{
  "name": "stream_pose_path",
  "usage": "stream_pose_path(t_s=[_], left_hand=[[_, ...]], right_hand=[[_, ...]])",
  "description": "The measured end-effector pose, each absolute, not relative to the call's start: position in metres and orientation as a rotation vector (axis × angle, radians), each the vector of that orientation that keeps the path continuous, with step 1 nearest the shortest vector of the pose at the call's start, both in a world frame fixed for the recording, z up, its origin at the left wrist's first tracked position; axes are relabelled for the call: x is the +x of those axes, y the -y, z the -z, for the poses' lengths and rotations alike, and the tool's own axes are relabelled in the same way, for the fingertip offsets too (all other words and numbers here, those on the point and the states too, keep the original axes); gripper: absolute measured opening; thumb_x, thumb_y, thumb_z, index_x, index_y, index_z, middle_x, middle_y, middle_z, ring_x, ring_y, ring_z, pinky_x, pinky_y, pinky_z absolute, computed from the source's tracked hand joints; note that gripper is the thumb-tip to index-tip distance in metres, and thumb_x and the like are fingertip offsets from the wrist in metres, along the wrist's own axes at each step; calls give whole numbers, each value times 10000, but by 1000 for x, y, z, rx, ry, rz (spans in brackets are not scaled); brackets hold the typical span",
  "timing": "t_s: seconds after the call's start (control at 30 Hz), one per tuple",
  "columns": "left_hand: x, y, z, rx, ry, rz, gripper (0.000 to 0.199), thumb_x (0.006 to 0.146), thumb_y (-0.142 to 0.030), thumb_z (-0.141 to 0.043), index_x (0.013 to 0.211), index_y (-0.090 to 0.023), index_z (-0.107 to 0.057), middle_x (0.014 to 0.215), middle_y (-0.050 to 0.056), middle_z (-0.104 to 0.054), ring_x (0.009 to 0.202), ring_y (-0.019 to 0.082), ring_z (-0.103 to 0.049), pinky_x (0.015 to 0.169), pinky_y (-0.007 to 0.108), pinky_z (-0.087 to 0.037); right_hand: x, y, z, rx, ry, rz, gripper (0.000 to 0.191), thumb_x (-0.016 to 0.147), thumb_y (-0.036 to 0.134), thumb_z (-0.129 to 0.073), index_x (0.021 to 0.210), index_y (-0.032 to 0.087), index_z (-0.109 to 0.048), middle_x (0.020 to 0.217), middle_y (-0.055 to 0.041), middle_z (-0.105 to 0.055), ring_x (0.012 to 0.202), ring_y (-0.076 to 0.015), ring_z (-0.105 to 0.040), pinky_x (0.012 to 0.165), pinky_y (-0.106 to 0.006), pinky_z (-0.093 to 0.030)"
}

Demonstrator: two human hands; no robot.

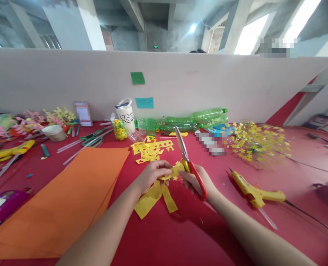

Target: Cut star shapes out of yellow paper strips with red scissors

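Observation:
Between my hands is a piece of yellow felt-like sheet (176, 170). My left hand (155, 173) pinches its left part. My right hand (198, 181) has red-handled scissors (197, 177) hooked on it, blades pointing up and away, while its fingertips touch the sheet's right end. Below, on the red table, lie yellow strips (149, 199), one wide and one narrow; whether they join the held piece is hidden by my left hand. Just beyond my hands are yellow scraps with star-shaped holes (148, 152). Small yellow stars (177, 164) show behind the held sheet.
Orange sheets (69, 199) cover the left. A yellow glue gun (256, 192) with a cord lies right, below a bunch of yellow stars (258, 142). Green plastic bottles (180, 123) and a white cup (125, 116) line the partition (208, 85). Another yellow glue gun (14, 149) lies far left.

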State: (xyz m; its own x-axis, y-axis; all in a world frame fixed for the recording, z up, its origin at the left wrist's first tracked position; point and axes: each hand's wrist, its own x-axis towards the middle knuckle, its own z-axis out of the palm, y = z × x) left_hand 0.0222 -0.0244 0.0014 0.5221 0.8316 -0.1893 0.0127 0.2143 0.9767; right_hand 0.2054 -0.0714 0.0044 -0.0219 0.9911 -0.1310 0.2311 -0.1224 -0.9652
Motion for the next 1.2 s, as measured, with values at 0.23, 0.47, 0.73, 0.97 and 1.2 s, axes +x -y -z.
stream_pose_path(t_s=[0.23,0.47,0.73,0.97,1.2], left_hand=[[23,25,-2,1291,-823,-599,205,760,-355,-638,761,-170,-551,726,28,-661,492,113,-617,451,207,-379],[14,8,8,1099,-1001,-1179,222,736,-318,-651,684,-175,-490,566,-47,-536,404,27,-410,397,151,-253],[6,0,1,856,-982,-1533,192,716,-301,-654,728,-181,-505,599,-35,-562,437,46,-452,411,155,-317],[12,6,-2,1090,-981,-1441,163,754,-308,-632,772,-179,-533,502,-61,-474,408,41,-353,392,155,-239],[11,8,-2,1141,-987,-1403,217,750,-314,-652,660,-169,-518,465,-79,-338,422,37,-275,409,169,-198]], right_hand=[[208,70,-9,-1467,1307,-1150,313,774,392,-586,575,197,-445,401,56,-471,291,-79,-413,318,-193,-308],[210,68,-3,-1475,1282,-1240,368,804,534,-537,668,197,-478,397,62,-444,313,-100,-416,312,-196,-303],[209,73,-6,-1671,1810,-1102,445,782,547,-599,595,189,-411,460,45,-467,399,-80,-420,399,-194,-264],[206,76,-11,-1632,1876,-1150,468,800,577,-571,593,190,-408,452,48,-439,429,-84,-403,424,-206,-259],[205,77,-14,-1588,1830,-1239,452,796,572,-586,618,176,-462,435,50,-451,395,-75,-408,403,-196,-262]])
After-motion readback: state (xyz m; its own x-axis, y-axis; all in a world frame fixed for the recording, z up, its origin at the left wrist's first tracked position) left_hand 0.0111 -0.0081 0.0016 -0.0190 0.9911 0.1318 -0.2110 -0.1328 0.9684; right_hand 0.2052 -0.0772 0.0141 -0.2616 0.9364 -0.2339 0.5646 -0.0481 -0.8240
